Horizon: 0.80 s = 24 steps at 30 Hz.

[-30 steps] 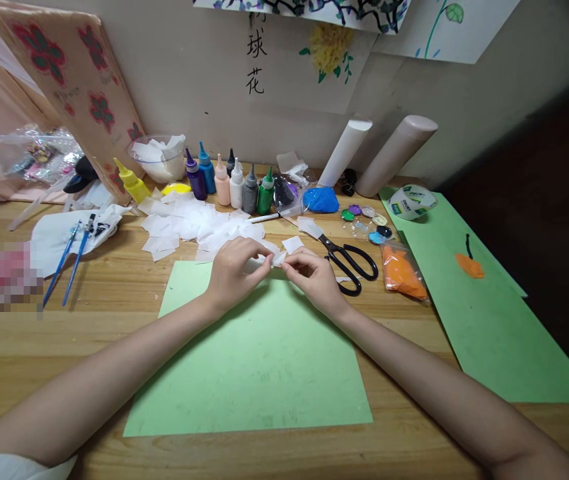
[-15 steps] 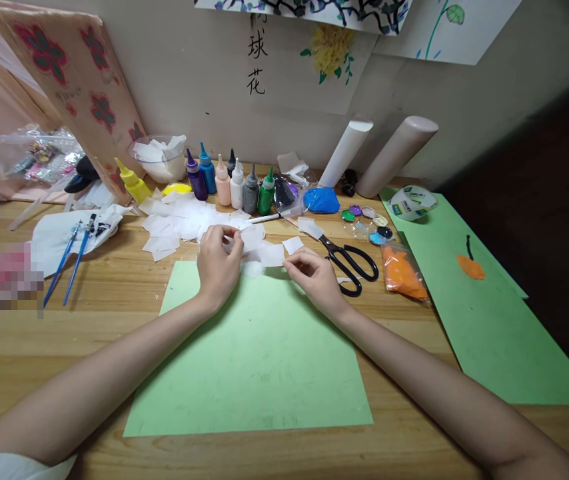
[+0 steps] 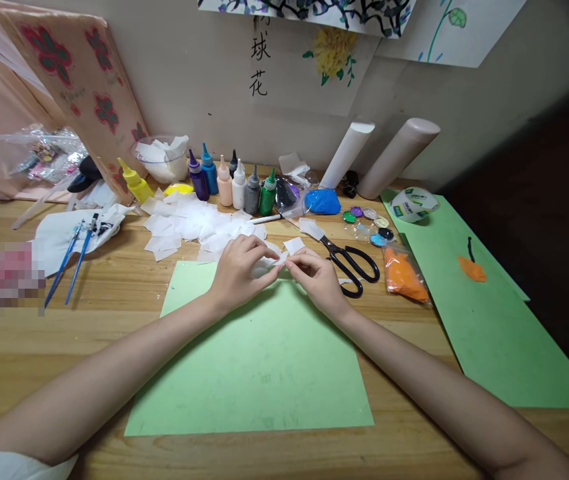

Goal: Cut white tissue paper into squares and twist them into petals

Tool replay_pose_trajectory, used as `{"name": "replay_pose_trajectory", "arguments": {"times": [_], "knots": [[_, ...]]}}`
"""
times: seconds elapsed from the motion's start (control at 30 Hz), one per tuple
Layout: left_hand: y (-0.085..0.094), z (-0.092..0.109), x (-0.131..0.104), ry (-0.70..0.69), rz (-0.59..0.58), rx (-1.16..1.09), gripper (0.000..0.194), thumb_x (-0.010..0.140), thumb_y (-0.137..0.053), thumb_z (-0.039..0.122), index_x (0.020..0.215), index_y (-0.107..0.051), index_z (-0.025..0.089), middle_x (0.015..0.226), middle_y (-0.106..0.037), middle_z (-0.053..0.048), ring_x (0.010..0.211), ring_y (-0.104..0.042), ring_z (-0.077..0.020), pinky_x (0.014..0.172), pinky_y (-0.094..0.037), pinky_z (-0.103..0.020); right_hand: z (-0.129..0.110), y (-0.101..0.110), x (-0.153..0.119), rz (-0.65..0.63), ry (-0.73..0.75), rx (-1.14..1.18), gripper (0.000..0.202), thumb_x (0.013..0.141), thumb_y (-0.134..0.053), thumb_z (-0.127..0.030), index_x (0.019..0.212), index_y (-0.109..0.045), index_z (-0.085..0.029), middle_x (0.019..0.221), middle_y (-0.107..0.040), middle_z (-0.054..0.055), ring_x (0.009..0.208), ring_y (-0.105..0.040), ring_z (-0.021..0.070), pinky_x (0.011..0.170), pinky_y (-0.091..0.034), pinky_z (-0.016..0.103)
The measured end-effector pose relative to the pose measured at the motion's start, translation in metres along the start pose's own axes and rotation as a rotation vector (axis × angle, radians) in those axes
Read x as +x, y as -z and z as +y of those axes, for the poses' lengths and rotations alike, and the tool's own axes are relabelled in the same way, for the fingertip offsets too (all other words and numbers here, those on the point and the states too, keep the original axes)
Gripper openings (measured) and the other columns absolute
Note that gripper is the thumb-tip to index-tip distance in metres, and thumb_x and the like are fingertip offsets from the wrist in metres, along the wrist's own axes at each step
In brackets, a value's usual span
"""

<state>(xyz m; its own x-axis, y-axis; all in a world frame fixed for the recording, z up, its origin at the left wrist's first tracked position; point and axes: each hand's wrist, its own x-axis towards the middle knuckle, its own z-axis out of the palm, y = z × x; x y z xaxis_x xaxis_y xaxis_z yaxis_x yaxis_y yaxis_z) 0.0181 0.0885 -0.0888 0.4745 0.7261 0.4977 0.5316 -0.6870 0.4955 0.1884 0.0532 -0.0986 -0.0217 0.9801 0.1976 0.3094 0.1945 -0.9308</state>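
Above the far edge of a light green sheet [image 3: 254,373], my left hand [image 3: 243,272] and my right hand [image 3: 317,279] meet at their fingertips. Both pinch a small piece of white tissue paper [image 3: 283,259], much of it hidden by the fingers. A heap of white tissue pieces [image 3: 204,223] lies behind my left hand. One separate white square [image 3: 293,246] rests just past my right fingertips. Scissors with black handles [image 3: 352,263] lie right of my right hand, a white piece under their blades' tip.
Several paint bottles [image 3: 224,183] line the wall side. A bag of orange clay [image 3: 404,273] and blue clay [image 3: 322,201] lie at right. Paintbrushes [image 3: 78,260] rest on crumpled white paper at left. Further green sheets [image 3: 509,347] with a tape roll [image 3: 414,203] cover the right side.
My left hand has moved right, its fingertips now against those of my right hand at the tissue piece. The right hand has hardly moved.
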Motion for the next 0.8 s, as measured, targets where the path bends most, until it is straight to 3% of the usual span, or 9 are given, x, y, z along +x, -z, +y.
{"name": "replay_pose_trajectory", "arguments": {"times": [0.8], "knots": [[-0.0032,-0.0036,-0.002,-0.063,-0.002,-0.032,0.013,0.079,-0.058,0.027,0.087,-0.066,0.02,0.081,-0.059,-0.004,0.079,-0.051,-0.0173,0.07,-0.04,-0.033,0.0006,0.0003,-0.0008,-0.003,0.017,0.004,0.014,0.081,-0.059,-0.028,0.077,-0.068,-0.018,0.074,-0.055,0.002,0.067,-0.049,0.0138,0.057,-0.036,0.027]]}}
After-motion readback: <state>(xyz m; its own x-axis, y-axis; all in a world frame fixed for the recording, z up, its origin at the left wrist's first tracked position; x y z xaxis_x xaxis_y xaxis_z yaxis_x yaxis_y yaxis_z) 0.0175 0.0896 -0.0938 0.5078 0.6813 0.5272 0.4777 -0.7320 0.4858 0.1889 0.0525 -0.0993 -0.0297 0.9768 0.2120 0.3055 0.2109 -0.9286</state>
